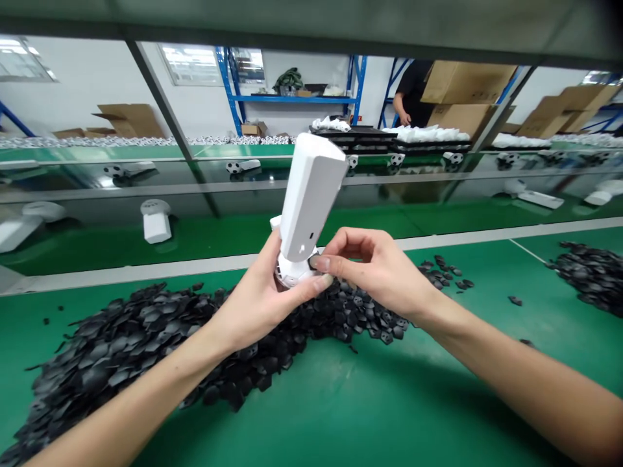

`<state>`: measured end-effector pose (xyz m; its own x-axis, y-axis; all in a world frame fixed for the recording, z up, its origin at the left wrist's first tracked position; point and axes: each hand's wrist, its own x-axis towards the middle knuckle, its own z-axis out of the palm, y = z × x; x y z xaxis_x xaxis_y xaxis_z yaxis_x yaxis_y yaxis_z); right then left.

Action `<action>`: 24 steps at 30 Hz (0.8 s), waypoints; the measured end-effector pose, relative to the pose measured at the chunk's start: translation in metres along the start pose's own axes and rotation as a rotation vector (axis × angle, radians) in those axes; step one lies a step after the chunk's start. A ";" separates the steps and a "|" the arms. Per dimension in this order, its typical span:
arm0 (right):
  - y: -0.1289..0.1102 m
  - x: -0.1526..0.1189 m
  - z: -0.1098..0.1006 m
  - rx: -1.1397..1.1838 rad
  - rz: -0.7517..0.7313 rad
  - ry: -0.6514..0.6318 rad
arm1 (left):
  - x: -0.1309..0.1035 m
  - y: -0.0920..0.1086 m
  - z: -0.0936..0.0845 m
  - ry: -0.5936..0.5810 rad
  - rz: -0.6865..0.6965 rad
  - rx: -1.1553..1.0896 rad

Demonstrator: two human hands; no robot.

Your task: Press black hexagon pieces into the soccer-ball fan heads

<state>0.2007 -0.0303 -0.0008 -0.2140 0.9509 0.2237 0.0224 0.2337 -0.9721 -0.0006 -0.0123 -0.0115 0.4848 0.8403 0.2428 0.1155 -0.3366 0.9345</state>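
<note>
A white plastic device [314,194] with a long box-shaped body and a rounded base is held up at the centre. My left hand [272,292] is closed around its rounded base, thumb along the lower side. At the base's right side, my right hand [365,263] pinches a small black piece [314,261] between thumb and index finger, touching the base. Beneath both hands spreads a large pile of small black pieces [121,344] on the green work surface [389,402].
Further black pieces [591,275] lie at the right. Beyond a pale rail [219,264], a green conveyor [233,230] carries white devices [156,224]. Soccer-ball-patterned parts [242,167] sit farther back. A person [406,104] stands near cardboard boxes [467,81] and blue shelving [296,99].
</note>
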 end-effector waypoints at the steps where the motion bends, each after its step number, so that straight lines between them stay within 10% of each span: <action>1: 0.002 0.001 0.000 0.006 0.012 0.000 | -0.001 0.000 0.000 -0.005 -0.001 0.017; 18: 0.000 0.003 -0.008 0.001 0.001 -0.170 | 0.000 0.004 0.003 0.256 -0.004 0.052; 24: 0.016 0.008 0.008 0.270 -0.008 -0.401 | -0.009 -0.001 0.008 0.157 0.113 0.034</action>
<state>0.1913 -0.0209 -0.0150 -0.5739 0.7836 0.2379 -0.2240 0.1292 -0.9660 0.0015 -0.0227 -0.0168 0.3552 0.8515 0.3858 0.0990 -0.4447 0.8902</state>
